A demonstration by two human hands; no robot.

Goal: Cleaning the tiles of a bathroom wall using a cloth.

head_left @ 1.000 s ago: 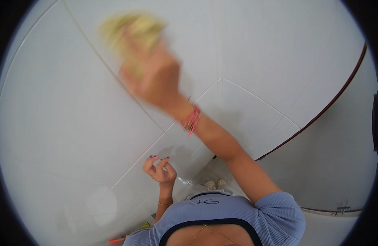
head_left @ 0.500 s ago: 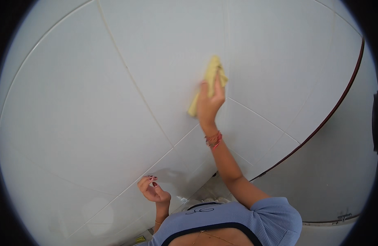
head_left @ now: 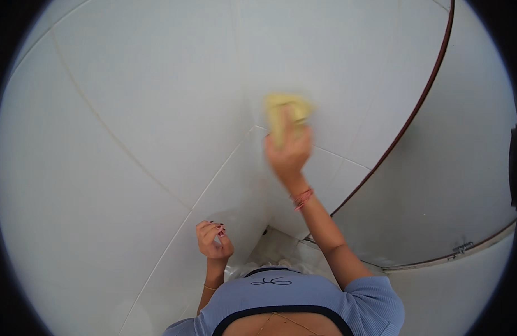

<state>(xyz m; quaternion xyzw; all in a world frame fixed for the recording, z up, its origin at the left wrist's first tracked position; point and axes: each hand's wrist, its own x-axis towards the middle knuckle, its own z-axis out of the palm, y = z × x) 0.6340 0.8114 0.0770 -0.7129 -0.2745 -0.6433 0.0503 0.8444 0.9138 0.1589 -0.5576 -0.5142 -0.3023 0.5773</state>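
My right hand presses a folded yellow cloth against the white tiled wall, just right of the corner where two walls meet. The hand and the cloth are blurred by motion. Red bracelets circle that wrist. Lower and to the left, my left hand hovers in front of the wall. Its fingers are curled in toward the thumb, and I see nothing held in them.
At the right, a dark reddish-brown edge borders a grey panel. A metal latch sits low on that panel. Below the corner shows a bit of tiled floor. Pale grout lines cross the walls.
The view has swung to the right. My right hand has carried the cloth from the left wall across the corner onto the right wall. The left hand stays curled.
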